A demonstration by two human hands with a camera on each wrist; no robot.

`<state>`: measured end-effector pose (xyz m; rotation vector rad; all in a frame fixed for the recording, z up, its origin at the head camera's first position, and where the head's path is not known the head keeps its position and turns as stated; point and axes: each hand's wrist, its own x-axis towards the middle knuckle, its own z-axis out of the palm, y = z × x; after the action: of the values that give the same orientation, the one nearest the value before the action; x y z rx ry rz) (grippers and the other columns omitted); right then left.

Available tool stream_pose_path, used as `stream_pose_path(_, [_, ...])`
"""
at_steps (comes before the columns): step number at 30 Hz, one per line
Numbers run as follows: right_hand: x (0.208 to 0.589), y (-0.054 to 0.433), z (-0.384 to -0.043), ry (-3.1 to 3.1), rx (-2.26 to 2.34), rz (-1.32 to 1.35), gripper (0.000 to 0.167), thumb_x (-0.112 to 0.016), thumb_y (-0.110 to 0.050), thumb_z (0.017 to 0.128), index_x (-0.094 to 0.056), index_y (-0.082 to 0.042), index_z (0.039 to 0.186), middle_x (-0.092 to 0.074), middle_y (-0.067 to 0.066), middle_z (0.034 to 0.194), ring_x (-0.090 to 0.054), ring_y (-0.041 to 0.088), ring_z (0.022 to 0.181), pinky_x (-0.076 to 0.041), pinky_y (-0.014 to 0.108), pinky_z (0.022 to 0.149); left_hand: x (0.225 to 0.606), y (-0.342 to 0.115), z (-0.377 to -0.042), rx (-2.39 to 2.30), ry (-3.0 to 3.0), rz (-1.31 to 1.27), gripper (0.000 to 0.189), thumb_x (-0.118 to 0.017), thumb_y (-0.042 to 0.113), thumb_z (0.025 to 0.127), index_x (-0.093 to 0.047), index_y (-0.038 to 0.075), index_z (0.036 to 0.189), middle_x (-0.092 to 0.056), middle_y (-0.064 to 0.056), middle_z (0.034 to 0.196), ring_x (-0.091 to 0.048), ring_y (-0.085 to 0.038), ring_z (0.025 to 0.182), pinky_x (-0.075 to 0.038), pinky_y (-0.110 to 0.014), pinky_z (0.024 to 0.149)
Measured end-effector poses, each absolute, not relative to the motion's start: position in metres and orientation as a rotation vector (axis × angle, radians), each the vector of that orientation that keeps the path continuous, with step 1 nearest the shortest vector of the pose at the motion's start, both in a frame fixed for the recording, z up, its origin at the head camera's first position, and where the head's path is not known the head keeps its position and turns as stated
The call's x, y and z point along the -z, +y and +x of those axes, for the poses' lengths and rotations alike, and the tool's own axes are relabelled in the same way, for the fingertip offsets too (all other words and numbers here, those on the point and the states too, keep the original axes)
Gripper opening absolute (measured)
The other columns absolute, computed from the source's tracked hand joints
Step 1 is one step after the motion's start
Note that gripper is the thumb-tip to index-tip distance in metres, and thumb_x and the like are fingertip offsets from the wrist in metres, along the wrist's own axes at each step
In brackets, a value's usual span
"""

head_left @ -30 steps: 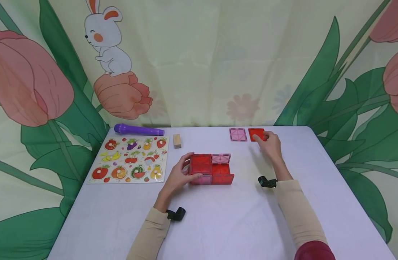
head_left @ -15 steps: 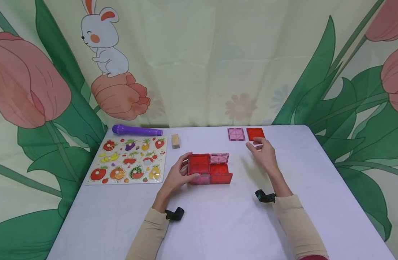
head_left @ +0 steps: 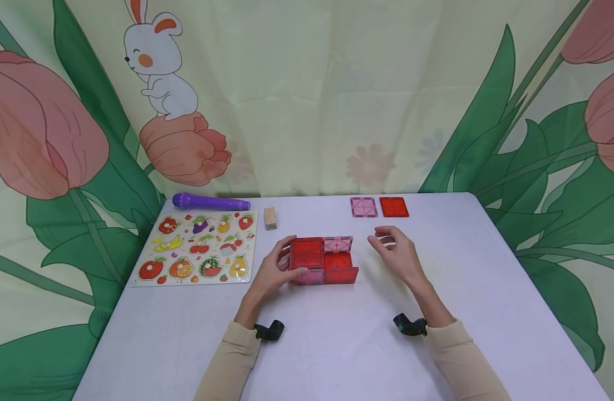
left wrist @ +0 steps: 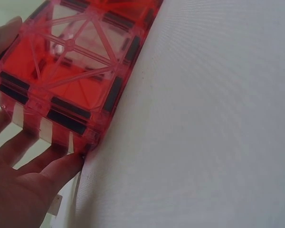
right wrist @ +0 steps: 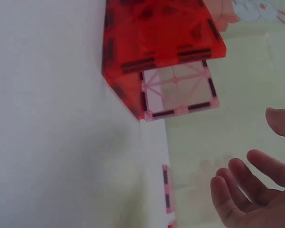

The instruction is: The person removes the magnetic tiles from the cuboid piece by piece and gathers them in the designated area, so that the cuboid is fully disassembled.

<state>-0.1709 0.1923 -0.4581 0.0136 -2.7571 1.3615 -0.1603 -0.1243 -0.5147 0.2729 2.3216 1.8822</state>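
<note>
A small structure of magnetic tiles (head_left: 308, 253) stands mid-table, with a closed red and pink cube on its left. On its right, a red tile lies flat between an upright pink tile (head_left: 338, 244) at the back and an upright red tile (head_left: 342, 275) in front. My left hand (head_left: 273, 274) grips the cube from its left side, thumb at the front; the left wrist view shows fingers along the pink-framed cube (left wrist: 69, 47). To the right of the structure, my right hand (head_left: 398, 255) hovers with loosely bent fingers and nothing in them, thumb and fingers apart in the right wrist view.
A flat pink tile (head_left: 363, 207) and a flat red tile (head_left: 394, 206) lie by the back edge. At the left are a fruit puzzle board (head_left: 196, 248), a purple toy microphone (head_left: 211, 201) and a wooden block (head_left: 270, 218). A printed curtain (head_left: 307, 100) hangs behind.
My right hand has let go of the flat red tile at the back and come toward the structure, leaving the tile next to the pink one. The left hand keeps its grip.
</note>
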Motion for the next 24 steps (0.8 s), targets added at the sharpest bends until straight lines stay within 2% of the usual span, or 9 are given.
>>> stream_pose_path(4, [0.465,0.186,-0.159,-2.775,-1.38,0.045,0.056,-0.063,-0.047,0.096,-0.056,-0.008,0.136,-0.061,0.014,0.13,-0.06,0.031,0.116,-0.055,0.048,0.099,0.516,-0.124,-0.161,-1.886,2.312,0.271,0.086,-0.084,0.027,0.082,-0.037,0.025,0.154,-0.042,0.0,0.155,-0.039,-0.029,0.146,-0.046,-0.047,0.112])
stream_pose_path(11, [0.472,0.176,-0.146,-2.797,-1.4,0.066,0.055,-0.065,-0.048,0.094,-0.058,-0.01,0.134,-0.064,0.012,0.127,-0.063,0.028,0.113,-0.057,0.044,0.096,0.512,-0.123,-0.161,-1.862,2.294,0.225,0.085,-0.081,0.018,0.084,-0.035,0.024,0.155,-0.039,-0.004,0.158,-0.035,-0.03,0.149,-0.043,-0.048,0.114])
stream_pose_path(20, [0.48,0.169,-0.134,-2.854,-1.475,0.155,0.062,-0.08,-0.042,0.084,-0.059,-0.012,0.134,-0.065,0.011,0.126,-0.065,0.027,0.107,-0.061,0.04,0.088,0.483,-0.121,-0.147,-1.861,2.295,0.244,0.082,-0.079,0.016,0.085,-0.035,0.017,0.154,-0.039,-0.011,0.158,-0.037,-0.037,0.146,-0.043,-0.05,0.114])
stream_pose_path(24, [0.485,0.167,-0.133,-2.909,-1.442,0.2,0.061,-0.083,-0.034,0.081,-0.06,-0.009,0.132,-0.066,0.011,0.123,-0.066,0.025,0.102,-0.062,0.037,0.084,0.489,-0.121,-0.151,-1.846,2.286,0.24,0.084,-0.08,0.018,0.085,-0.034,0.018,0.156,-0.038,-0.009,0.159,-0.036,-0.035,0.148,-0.043,-0.049,0.114])
